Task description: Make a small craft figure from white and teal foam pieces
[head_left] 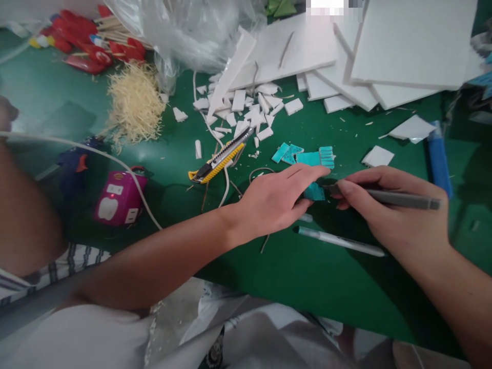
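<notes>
My right hand grips a dark grey pen, its tip pointing left at a small teal foam piece. Thumb and fingers of my left hand are closed on that piece, partly covering it. Just beyond my left fingers lie more teal pieces, some with dark lines or dots drawn on them. A white pen with a green end rests on the table below my hands. To the left of them lies a yellow utility knife.
White foam scraps and stacked white boards spread across the back of the green table. At left are a pink power adapter, a white cord, pale shreds and another person's arm. A blue tube-like object is at right.
</notes>
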`<state>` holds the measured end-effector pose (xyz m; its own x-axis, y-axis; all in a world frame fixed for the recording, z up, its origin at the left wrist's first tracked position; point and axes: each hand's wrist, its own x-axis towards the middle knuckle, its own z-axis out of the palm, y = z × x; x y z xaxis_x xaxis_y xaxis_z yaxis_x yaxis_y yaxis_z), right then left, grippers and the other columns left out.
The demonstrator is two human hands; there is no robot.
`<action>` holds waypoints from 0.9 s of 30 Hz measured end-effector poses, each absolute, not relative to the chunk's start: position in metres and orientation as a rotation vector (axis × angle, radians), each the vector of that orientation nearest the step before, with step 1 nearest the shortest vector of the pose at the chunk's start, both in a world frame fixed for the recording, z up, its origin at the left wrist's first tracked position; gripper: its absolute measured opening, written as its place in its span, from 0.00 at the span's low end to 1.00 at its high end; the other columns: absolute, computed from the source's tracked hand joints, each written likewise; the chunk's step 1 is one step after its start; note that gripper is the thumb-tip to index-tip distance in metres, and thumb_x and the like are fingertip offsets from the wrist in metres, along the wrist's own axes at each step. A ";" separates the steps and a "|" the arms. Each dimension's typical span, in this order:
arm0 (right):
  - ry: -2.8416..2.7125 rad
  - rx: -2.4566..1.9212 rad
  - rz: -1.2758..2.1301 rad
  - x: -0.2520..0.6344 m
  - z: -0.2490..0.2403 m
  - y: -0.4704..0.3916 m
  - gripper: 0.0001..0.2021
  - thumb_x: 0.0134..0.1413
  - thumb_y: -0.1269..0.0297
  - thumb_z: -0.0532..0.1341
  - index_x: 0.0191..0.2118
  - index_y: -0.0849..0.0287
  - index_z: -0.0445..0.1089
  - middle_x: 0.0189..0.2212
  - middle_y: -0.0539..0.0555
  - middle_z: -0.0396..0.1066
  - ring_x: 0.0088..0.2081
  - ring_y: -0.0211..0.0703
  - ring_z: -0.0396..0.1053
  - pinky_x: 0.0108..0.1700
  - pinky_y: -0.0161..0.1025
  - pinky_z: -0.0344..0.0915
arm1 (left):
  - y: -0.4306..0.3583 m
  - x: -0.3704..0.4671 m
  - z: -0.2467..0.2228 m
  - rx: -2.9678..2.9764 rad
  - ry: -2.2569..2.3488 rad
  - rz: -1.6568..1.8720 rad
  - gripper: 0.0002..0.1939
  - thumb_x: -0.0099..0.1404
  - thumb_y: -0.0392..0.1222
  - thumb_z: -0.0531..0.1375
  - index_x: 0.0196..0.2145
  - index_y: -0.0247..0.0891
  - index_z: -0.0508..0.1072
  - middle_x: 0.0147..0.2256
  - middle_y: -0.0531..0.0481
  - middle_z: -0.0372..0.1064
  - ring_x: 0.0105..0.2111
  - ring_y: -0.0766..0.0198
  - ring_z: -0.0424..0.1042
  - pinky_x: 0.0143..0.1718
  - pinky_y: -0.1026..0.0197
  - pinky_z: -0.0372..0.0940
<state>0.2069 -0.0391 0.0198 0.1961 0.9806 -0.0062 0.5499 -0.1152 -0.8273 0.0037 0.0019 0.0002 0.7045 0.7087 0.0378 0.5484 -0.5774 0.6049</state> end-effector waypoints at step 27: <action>-1.442 -1.764 0.781 0.210 0.018 -0.042 0.06 0.50 0.58 0.70 0.27 0.50 0.76 0.22 0.48 0.76 0.23 0.41 0.74 0.24 0.37 0.69 | 0.002 0.003 0.000 2.330 0.946 0.389 0.24 0.71 0.35 0.55 0.64 0.40 0.65 0.59 0.45 0.72 0.39 0.65 0.78 0.42 0.61 0.72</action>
<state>0.2098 -0.0417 0.0181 0.1922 0.9813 -0.0138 0.5472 -0.1188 -0.8286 0.0027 0.0019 0.0003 0.7050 0.7077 0.0473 0.5357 -0.5749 0.6185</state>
